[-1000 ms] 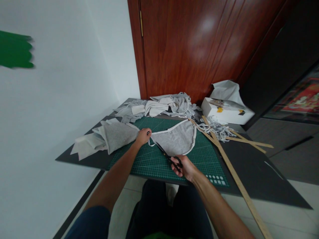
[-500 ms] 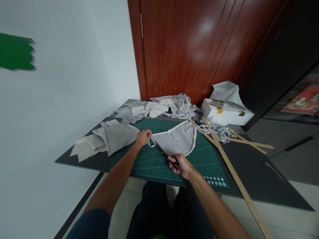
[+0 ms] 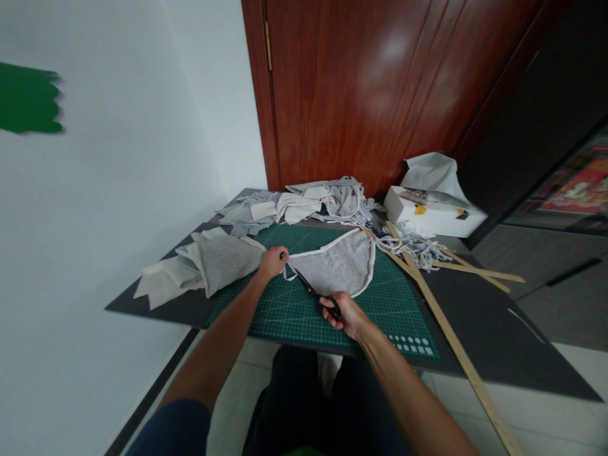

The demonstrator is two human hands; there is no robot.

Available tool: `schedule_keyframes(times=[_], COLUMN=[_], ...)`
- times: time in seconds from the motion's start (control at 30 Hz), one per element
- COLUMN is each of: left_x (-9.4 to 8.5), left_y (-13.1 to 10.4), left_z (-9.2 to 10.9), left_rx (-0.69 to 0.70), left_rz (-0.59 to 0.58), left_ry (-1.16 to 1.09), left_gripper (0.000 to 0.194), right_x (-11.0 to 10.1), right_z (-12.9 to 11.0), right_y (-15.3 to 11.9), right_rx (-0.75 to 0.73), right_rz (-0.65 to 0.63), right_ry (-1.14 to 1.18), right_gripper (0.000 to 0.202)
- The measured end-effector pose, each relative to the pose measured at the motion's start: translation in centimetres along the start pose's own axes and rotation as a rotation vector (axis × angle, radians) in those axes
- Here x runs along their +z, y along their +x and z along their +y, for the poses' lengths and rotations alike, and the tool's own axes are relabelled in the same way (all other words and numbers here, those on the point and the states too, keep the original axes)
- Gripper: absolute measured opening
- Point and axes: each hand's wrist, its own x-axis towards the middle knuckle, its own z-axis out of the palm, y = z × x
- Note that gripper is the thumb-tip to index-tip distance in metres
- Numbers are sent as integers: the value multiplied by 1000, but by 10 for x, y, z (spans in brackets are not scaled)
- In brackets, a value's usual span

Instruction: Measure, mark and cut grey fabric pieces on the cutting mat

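Observation:
My right hand point(image 3: 342, 313) is wrapped round black-handled scissors point(image 3: 310, 290), whose blades point up and left toward a thin white strip. My left hand point(image 3: 272, 261) pinches the white binding at the narrow corner of a grey fabric piece point(image 3: 335, 261). Something small and black shows at its fingertips, too small to name. That piece lies on a green cutting mat point(image 3: 285, 320), its white-bound curved edge to the right. Against the left hand's other side rests a second grey fabric piece point(image 3: 230, 256), on top of pale layers. The exact contact of the blades is hard to see.
A heap of grey and white fabric point(image 3: 304, 206) lies along the back. At right are a white box point(image 3: 430, 212), tangled white cord scraps point(image 3: 415, 250) and several wooden rulers, one long ruler point(image 3: 451, 335) overhanging the front edge. A wall borders the left, a wooden door the back.
The scissors' handles have come closer together in my right hand. My left hand keeps its place, and the fabric lies almost as before. The view has shifted slightly.

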Motion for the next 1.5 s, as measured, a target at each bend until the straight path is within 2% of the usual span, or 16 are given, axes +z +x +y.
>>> schedule_keyframes(times=[0.13,0.3,0.47,0.7,1.03,1.5], left_x=[0,-2,-5,-5,-1,7], left_y=[-1,-4,-3,-2,-1,6], left_z=[-1,-1,1,2,-3,-16], left_rx=[-21,-124,-167,-143,-111,34], left_rz=[19,41,50,46,51,58], left_ry=[-26,-112,-84,-100,-73,-35], left_gripper=[14,18,17,19,19,22], right_x=[3,4,4,9,12,17], right_z=[-2,-5,-8,-5,-8,-12], right_y=[5,5,8,13,20,26], right_rx=[-2,-7,13,-16,-14,-16], right_rz=[6,29,4,46,50,50], right_ry=[-10,-19,-44,-13,-31,-33], right_gripper=[28,25,30,22,26,24])
